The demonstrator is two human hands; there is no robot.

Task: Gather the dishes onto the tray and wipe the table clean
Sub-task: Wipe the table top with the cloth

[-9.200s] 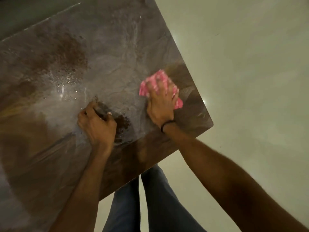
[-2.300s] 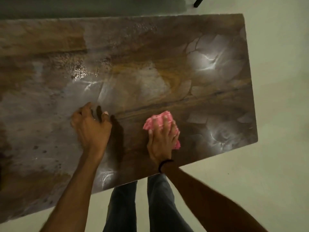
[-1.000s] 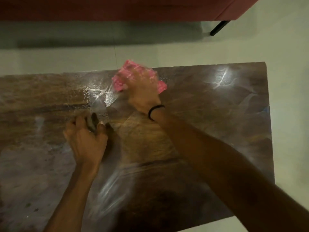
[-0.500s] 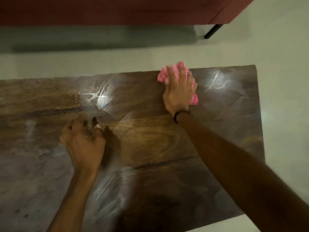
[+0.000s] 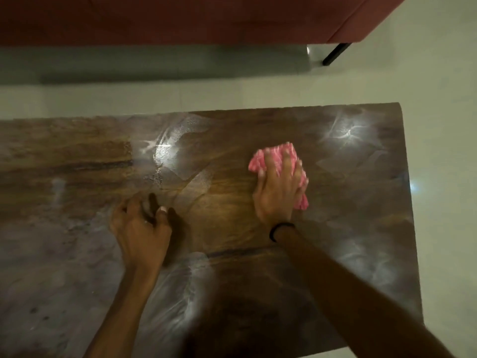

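A glossy brown table (image 5: pixel 361 228) fills most of the view, streaked with wet smears and light glare. My right hand (image 5: pixel 277 192) presses flat on a pink cloth (image 5: pixel 271 157) right of the table's middle; the cloth shows beyond my fingertips and by my little finger. My left hand (image 5: pixel 140 228) rests on the tabletop left of centre, fingers curled and propped on their tips, holding nothing. No dishes or tray are in view.
A dark red sofa (image 5: pixel 180 19) with a black leg (image 5: pixel 335 54) stands across the pale floor beyond the table's far edge. The table's right edge (image 5: pixel 410 202) drops to pale floor. Wet smears (image 5: pixel 165 148) glisten near the far edge.
My right hand has dragged the pink cloth from the far edge toward me and slightly right. My left hand has stayed propped in about the same spot.
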